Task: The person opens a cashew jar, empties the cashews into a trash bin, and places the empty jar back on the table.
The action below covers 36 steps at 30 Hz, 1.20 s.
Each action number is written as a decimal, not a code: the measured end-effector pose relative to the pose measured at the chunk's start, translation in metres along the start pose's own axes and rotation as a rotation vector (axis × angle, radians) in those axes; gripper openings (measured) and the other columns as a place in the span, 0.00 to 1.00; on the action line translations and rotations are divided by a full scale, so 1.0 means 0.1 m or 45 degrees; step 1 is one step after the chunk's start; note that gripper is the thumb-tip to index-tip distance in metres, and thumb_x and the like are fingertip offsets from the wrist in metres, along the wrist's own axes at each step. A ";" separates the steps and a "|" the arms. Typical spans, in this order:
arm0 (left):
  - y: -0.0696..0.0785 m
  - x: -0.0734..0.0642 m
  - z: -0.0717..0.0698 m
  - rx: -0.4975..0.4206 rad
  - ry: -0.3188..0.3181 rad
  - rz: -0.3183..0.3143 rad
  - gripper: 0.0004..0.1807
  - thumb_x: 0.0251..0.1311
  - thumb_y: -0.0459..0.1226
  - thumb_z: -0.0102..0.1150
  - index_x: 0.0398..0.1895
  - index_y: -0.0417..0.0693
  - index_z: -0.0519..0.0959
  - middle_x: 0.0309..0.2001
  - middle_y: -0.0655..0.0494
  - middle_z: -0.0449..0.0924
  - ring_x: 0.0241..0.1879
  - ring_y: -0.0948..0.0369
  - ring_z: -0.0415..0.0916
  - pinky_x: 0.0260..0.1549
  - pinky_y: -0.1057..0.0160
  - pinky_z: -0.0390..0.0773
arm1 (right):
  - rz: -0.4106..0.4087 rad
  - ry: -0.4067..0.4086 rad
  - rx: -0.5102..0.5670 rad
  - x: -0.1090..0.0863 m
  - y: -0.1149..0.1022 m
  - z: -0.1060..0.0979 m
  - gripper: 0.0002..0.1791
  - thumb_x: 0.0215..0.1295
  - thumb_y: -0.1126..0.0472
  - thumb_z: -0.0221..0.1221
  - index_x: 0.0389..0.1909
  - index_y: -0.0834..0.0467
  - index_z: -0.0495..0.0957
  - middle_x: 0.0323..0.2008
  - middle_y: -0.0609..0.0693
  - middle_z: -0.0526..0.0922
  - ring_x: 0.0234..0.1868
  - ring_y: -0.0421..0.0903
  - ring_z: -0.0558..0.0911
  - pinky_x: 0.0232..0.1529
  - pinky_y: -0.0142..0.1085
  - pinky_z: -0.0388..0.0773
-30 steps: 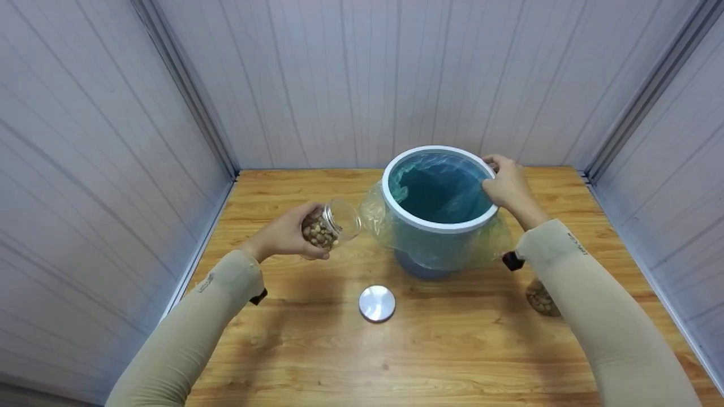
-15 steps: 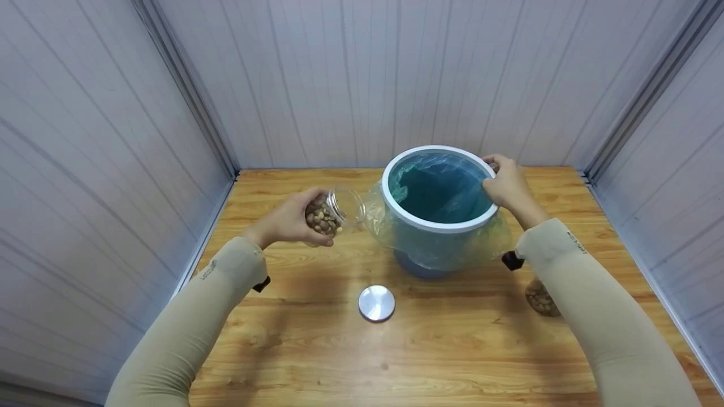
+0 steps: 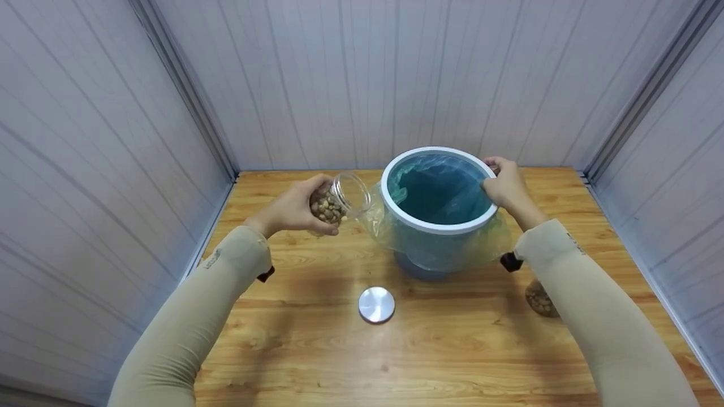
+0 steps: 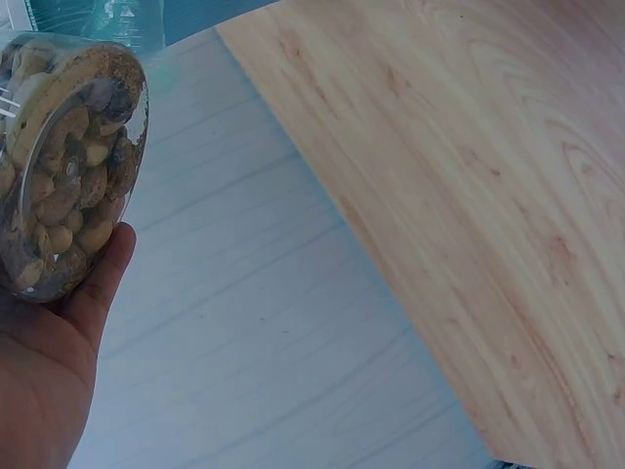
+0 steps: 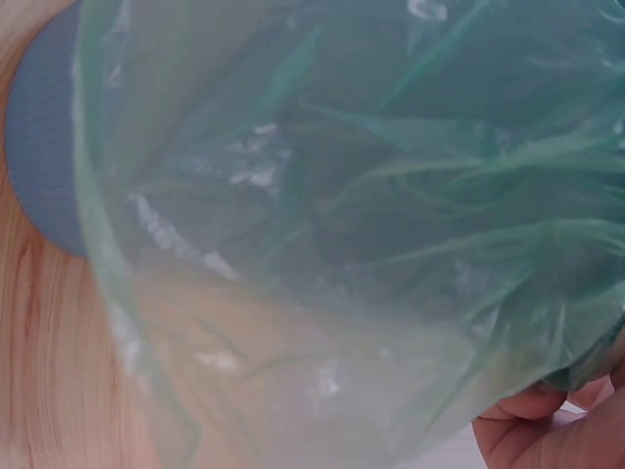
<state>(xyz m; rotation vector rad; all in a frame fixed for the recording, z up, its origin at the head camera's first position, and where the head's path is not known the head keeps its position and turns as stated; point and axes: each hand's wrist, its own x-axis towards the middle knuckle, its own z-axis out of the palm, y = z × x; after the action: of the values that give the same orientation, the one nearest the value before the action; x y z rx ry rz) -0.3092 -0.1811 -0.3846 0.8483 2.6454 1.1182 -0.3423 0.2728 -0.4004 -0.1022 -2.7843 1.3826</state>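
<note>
My left hand (image 3: pixel 295 208) grips a clear jar (image 3: pixel 329 207) part-filled with brown and tan pebble-like pieces. The jar is tilted, its uncapped mouth turned right toward the bin and just left of it. In the left wrist view, the jar's base (image 4: pixel 73 176) faces the camera, with the thumb along its side. A blue-grey trash bin (image 3: pixel 421 265) with a white rim ring stands right of centre, lined with a thin green plastic bag (image 3: pixel 452 249) that hangs over its outside. My right hand (image 3: pixel 505 183) pinches the rim and bag at the bin's right; bag folds show by the fingers (image 5: pixel 527 405).
A round silver lid (image 3: pixel 376 304) lies on the wooden table (image 3: pixel 317 350) in front of the bin. To the right, a second jar (image 3: pixel 541 299) with similar pieces is partly hidden behind the right forearm. Pale panel walls (image 3: pixel 317 85) enclose the back and sides.
My left hand has raised the jar away from me and slightly to the right, so its mouth is closer to the bin. The right hand stays at the rim.
</note>
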 end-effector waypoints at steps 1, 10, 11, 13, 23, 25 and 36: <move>0.01 0.01 -0.01 0.012 0.002 0.007 0.49 0.44 0.42 0.90 0.71 0.50 0.73 0.59 0.46 0.82 0.57 0.49 0.83 0.58 0.47 0.86 | 0.004 0.000 -0.001 0.00 0.00 0.01 0.31 0.67 0.73 0.52 0.73 0.68 0.70 0.61 0.70 0.78 0.59 0.62 0.77 0.67 0.57 0.81; 0.06 0.11 -0.04 0.025 0.006 0.019 0.47 0.45 0.41 0.89 0.70 0.48 0.73 0.59 0.46 0.82 0.56 0.50 0.82 0.57 0.48 0.86 | 0.016 -0.011 -0.007 0.00 -0.02 0.03 0.30 0.69 0.74 0.52 0.73 0.68 0.71 0.61 0.69 0.77 0.60 0.62 0.77 0.68 0.57 0.80; 0.06 0.12 -0.04 0.020 0.005 0.015 0.47 0.45 0.41 0.89 0.70 0.48 0.73 0.58 0.46 0.82 0.55 0.50 0.82 0.57 0.48 0.86 | 0.015 -0.010 -0.008 0.00 -0.02 0.03 0.30 0.69 0.74 0.51 0.73 0.69 0.71 0.61 0.69 0.77 0.60 0.62 0.76 0.67 0.57 0.80; 0.07 0.14 -0.05 0.023 0.004 0.005 0.48 0.45 0.41 0.88 0.70 0.49 0.73 0.58 0.46 0.82 0.55 0.50 0.82 0.56 0.48 0.86 | 0.014 -0.008 -0.003 -0.01 -0.02 0.04 0.30 0.68 0.74 0.51 0.73 0.69 0.71 0.61 0.69 0.77 0.60 0.62 0.76 0.67 0.56 0.80; 0.13 0.24 -0.10 0.082 0.031 -0.006 0.47 0.45 0.42 0.88 0.69 0.47 0.73 0.58 0.45 0.83 0.55 0.50 0.83 0.58 0.48 0.86 | -0.036 0.007 -0.027 -0.03 -0.02 0.03 0.33 0.64 0.74 0.50 0.73 0.72 0.70 0.63 0.72 0.78 0.61 0.63 0.78 0.65 0.56 0.81; 0.15 0.26 -0.11 0.091 0.037 -0.005 0.47 0.45 0.42 0.88 0.69 0.46 0.73 0.57 0.45 0.83 0.56 0.50 0.83 0.60 0.48 0.85 | -0.041 0.007 -0.031 -0.02 -0.02 0.03 0.34 0.63 0.75 0.50 0.73 0.72 0.70 0.63 0.72 0.79 0.61 0.62 0.78 0.65 0.56 0.81; 0.28 0.39 -0.21 0.126 0.058 -0.013 0.51 0.44 0.44 0.89 0.73 0.45 0.71 0.60 0.46 0.83 0.58 0.50 0.82 0.63 0.48 0.84 | -0.012 -0.016 -0.046 -0.01 -0.04 0.00 0.32 0.67 0.75 0.50 0.73 0.71 0.69 0.63 0.72 0.76 0.61 0.63 0.77 0.67 0.59 0.80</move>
<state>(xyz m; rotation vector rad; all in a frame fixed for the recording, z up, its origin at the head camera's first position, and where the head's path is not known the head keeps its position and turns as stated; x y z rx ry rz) -0.3361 -0.1572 -0.3472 0.8351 2.7594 1.0233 -0.3412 0.2709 -0.3973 -0.0816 -2.8169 1.3354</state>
